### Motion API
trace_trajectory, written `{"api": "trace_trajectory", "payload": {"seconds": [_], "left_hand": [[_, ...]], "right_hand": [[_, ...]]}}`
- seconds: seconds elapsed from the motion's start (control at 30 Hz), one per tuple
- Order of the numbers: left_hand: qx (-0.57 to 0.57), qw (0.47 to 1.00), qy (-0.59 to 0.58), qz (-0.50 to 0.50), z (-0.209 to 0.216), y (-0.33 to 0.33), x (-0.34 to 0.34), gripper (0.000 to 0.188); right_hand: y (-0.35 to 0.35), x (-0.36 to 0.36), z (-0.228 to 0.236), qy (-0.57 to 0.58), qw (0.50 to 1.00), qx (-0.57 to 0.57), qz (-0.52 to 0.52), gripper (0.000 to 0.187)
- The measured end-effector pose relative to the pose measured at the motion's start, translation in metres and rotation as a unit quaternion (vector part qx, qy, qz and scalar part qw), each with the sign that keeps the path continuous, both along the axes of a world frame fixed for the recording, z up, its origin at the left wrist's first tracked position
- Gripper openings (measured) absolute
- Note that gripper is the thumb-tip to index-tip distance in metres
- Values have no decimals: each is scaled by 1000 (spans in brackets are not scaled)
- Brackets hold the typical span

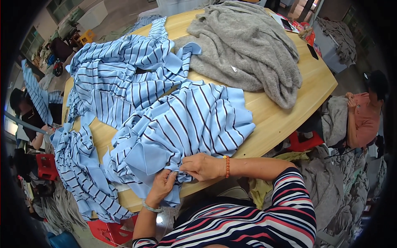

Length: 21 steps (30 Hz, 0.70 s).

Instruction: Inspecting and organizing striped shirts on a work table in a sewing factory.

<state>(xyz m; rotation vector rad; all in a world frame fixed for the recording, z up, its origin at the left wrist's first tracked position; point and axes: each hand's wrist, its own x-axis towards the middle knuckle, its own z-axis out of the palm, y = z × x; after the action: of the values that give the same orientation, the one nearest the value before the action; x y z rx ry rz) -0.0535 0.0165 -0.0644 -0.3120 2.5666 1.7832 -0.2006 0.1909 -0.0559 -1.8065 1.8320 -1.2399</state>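
A light blue knit shirt (186, 120) with dark stripes lies bunched at the near edge of the table, its plain blue collar (147, 158) turned toward me. My left hand (163, 184) pinches the shirt's edge just below a dark button (168, 164). Close beside it, my right hand (200, 166) is closed on the same edge, thumb and fingertips pressed together. The two hands are almost touching. Whatever small thing might be between the right fingertips is hidden.
More striped blue shirts (120, 74) lie at the far left, another (82, 165) hangs over the near-left edge. A grey knit pile (248, 45) covers the back of the wooden table (285, 124). Phones (312, 51) rest at right. People sit either side; red stools (108, 232) stand below.
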Motion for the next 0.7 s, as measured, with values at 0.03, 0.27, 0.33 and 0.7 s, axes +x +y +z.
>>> {"api": "trace_trajectory", "payload": {"seconds": [0.03, 0.27, 0.33, 0.7], "left_hand": [[-6, 1000, 3, -5, -1, -1, 0, 16], [84, 996, -14, 2, -4, -8, -4, 15], [47, 999, 21, 2, -2, -6, -14, 15], [74, 994, -39, 65, 45, 3, 37, 8]], "right_hand": [[0, -1, -1, 0, 1000, -7, 15, 21], [-12, -8, 1, -67, 997, 22, 28, 11], [-17, -13, 3, -119, 993, 7, 3, 11], [2, -4, 32, -116, 984, 99, -93, 10]]}}
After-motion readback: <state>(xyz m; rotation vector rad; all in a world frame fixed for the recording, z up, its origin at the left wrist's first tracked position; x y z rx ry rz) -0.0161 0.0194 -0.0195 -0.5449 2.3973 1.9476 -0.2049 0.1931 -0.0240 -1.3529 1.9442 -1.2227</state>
